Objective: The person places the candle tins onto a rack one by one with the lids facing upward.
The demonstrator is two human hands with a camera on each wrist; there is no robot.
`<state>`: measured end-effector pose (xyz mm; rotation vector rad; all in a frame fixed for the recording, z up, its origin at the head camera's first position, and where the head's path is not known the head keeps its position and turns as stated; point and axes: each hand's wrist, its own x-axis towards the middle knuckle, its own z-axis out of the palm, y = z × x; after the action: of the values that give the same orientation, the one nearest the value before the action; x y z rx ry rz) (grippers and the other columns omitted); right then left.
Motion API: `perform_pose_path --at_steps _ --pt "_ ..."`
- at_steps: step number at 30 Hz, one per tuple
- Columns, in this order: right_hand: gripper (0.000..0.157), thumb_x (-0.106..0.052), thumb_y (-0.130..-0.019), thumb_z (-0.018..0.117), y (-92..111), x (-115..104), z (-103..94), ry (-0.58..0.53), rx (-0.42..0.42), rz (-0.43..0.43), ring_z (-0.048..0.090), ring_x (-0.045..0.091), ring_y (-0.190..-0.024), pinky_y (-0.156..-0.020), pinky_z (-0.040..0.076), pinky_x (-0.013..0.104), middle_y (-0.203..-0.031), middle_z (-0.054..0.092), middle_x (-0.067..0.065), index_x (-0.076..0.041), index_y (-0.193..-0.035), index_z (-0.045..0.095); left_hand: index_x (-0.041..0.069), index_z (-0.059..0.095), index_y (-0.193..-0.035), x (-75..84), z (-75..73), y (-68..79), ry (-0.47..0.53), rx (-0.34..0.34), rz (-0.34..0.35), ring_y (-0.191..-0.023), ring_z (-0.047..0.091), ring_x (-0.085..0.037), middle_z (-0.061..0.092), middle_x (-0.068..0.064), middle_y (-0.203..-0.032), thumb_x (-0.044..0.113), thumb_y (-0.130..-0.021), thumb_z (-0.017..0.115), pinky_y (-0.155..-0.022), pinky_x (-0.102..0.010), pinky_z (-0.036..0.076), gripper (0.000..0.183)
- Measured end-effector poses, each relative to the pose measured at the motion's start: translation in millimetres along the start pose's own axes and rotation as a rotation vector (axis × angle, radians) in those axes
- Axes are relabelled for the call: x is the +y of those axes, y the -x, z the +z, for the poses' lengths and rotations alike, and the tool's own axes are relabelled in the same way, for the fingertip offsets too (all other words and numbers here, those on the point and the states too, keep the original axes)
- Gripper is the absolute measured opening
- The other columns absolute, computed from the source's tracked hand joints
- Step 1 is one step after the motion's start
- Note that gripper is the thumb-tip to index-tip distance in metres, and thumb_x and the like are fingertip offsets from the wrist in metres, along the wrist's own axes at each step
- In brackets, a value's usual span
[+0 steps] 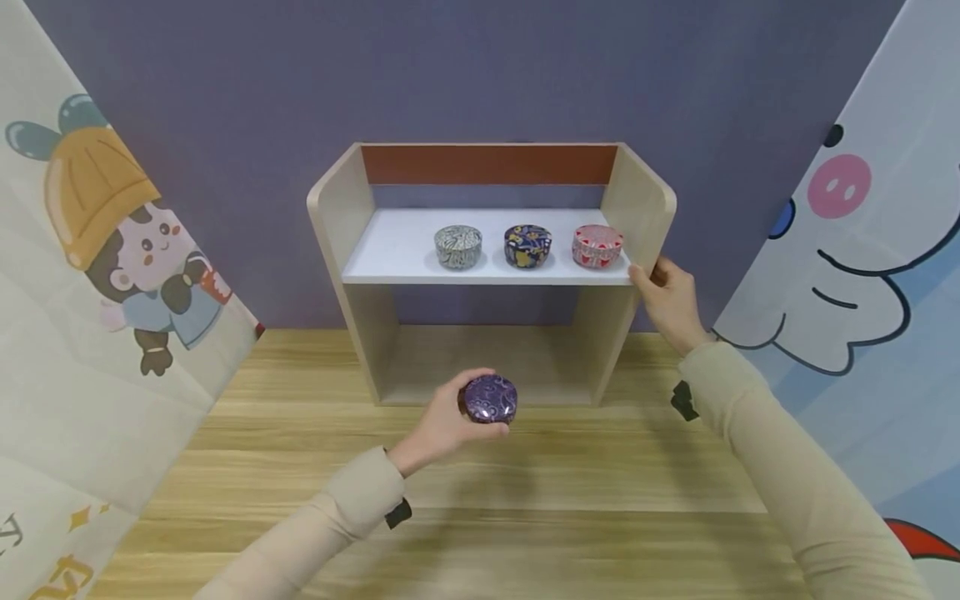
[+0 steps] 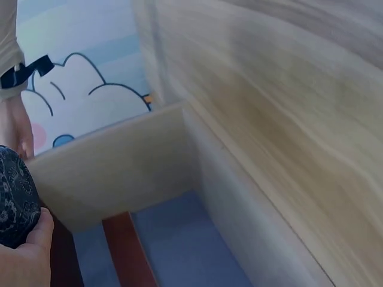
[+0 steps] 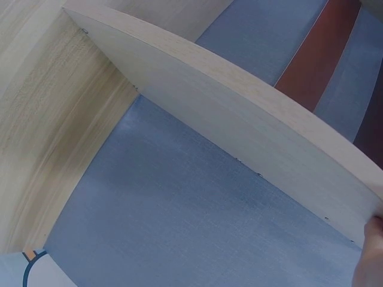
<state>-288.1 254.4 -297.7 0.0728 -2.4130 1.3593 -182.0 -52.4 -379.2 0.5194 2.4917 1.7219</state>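
My left hand (image 1: 450, 421) grips a round purple patterned tin (image 1: 490, 399) in front of the shelf's lower opening, thumb on the near side and fingers on the far side. In the left wrist view the same tin (image 2: 17, 197) shows dark at the left edge. My right hand (image 1: 670, 302) holds the right side panel of the small wooden shelf (image 1: 330, 212), its thumb at the panel's front edge. On the white upper board stand a grey-white leafy tin (image 1: 458, 247), a navy and yellow floral tin (image 1: 527, 247) and a pink-red tin (image 1: 597, 247) in a row.
The shelf stands on a wood-grain table (image 1: 570, 517) against a blue-grey cloth backdrop (image 1: 480, 67). A reddish-brown strip (image 1: 487, 165) spans its upper back. Cartoon-printed cloths (image 1: 172, 350) hang on both sides.
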Motion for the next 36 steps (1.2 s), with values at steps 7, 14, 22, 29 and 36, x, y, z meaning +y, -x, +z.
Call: perform_pose_path --at_steps 7,14,22,29,36 --pt "0.05 -0.031 -0.093 0.049 0 2 0.6 0.012 0.011 -0.017 0.056 0.018 -0.104 -0.092 0.048 0.032 -0.123 0.056 0.021 0.002 -0.13 0.048 0.016 0.051 -0.126 3.6 -24.9 -3.7 -0.034 0.062 0.016 -0.108 0.056 -0.026 0.054 -0.011 -0.124 0.017 -0.065 0.083 -0.09 -0.036 0.05 0.069" --pt "0.049 -0.03 -0.093 0.049 -1 3 1.3 0.001 0.006 -0.021 0.056 0.016 -0.104 -0.092 0.048 0.031 -0.124 0.056 0.02 0.001 -0.131 0.047 0.017 0.049 -0.128 7.6 -52.0 -4.4 -0.095 0.109 0.019 -0.108 0.057 -0.027 0.054 -0.013 -0.124 0.021 -0.065 0.083 -0.09 -0.038 0.05 0.071" --pt "0.05 -0.03 -0.093 0.049 -1 2 1.2 0.001 0.005 -0.012 0.054 0.027 -0.11 -0.095 0.047 0.037 -0.125 0.055 0.021 0.002 -0.132 0.046 0.015 0.049 -0.128 13.7 -68.8 -4.7 -0.118 0.152 0.03 -0.105 0.057 -0.029 0.055 -0.015 -0.122 0.02 -0.063 0.083 -0.089 -0.039 0.051 0.074" --pt "0.051 -0.031 -0.093 0.049 1 0 0.9 0.004 0.001 -0.011 0.054 0.027 -0.11 -0.096 0.046 0.038 -0.126 0.054 0.021 0.002 -0.131 0.046 0.013 0.047 -0.131 23.9 -83.1 -1.9 -0.117 0.182 0.029 -0.108 0.055 -0.031 0.051 -0.017 -0.125 0.018 -0.064 0.082 -0.09 -0.04 0.05 0.075" --pt "0.05 -0.031 -0.093 0.048 1 0 0.2 0.008 0.0 -0.011 0.054 0.025 -0.109 -0.095 0.046 0.037 -0.126 0.055 0.02 0.001 -0.132 0.046 0.011 0.045 -0.133 36.3 -98.8 -3.1 -0.137 0.212 0.013 -0.11 0.053 -0.032 0.049 -0.019 -0.127 0.019 -0.065 0.082 -0.092 -0.04 0.048 0.078"
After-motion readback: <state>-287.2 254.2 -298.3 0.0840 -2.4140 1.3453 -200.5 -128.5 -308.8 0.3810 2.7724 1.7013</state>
